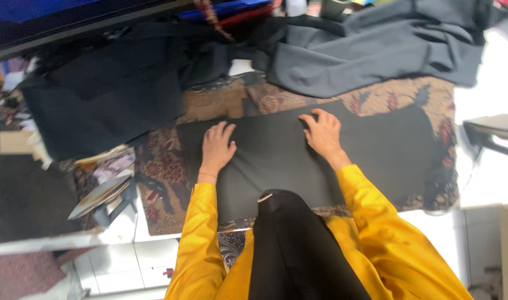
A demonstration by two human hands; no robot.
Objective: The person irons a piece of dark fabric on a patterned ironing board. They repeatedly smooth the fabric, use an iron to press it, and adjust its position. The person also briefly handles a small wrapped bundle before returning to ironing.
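- Bottom centre of frame: yellow sleeves (201, 244) and a black cloth hanging down the person's front (298, 250), nearest the camera.
- Left hand (216, 145), centre left: flat, palm down, fingers spread a little, pressing on the black fabric panel (276, 161). Nothing clamped.
- Right hand (322, 133), centre: fingers bent, tips bearing on the same panel near its upper edge; it grips nothing that I can see.
- Black fabric panel lies flat across the middle of the frame on a patterned brown cover (165, 172), stretching from centre left to right.
- Judgement on doing the step well: keep both palms flat and stroke outward from the middle toward the edges, so creases leave the cloth rather than bunch (the right fingertips look likelier to drag it).
- Left of frame, lower: a pair of metal objects on a stand (106, 197), shape blurred; too unclear to name.
- Upper left: a heap of dark fabric (103, 100) touching the cover's far edge.
- Upper right: a grey garment (376, 50) draped loosely, its hem overlapping the cover just beyond the panel; judged the likeliest to get in the way.
- Right edge: a dark stool-like thing (493, 130), well apart.
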